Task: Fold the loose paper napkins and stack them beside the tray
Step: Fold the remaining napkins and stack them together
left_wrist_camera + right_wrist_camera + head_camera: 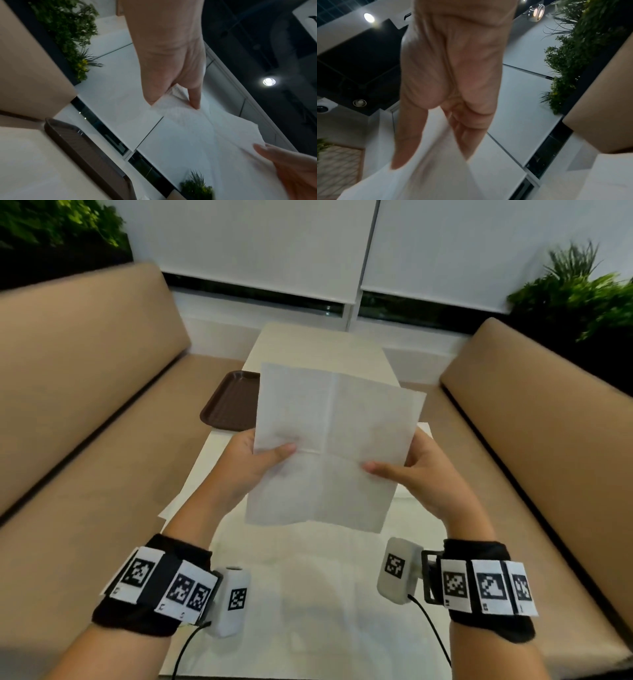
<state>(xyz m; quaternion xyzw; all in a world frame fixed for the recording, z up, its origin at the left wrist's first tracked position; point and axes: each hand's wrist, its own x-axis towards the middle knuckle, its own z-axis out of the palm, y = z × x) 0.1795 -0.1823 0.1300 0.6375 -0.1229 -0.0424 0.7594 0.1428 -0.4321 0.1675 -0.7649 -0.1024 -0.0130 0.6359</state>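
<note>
An unfolded white paper napkin [329, 446] with cross creases hangs in the air over the table, held up facing me. My left hand [253, 460] pinches its left edge, thumb on the near face. My right hand [407, 470] pinches the right edge the same way. The left wrist view shows the napkin [197, 129] pinched by the left hand [173, 94], with the right hand [283, 162] at its far side. The right wrist view shows the right hand [440, 135] gripping the napkin [419, 175]. A brown tray [229, 402] lies on the table's left side, partly hidden by the napkin.
The long white table [308, 577] runs away from me between two tan benches [85, 392] [534, 419]. More white paper [171, 505] sticks out at the table's left edge under my forearm. Plants [579, 292] stand behind the benches.
</note>
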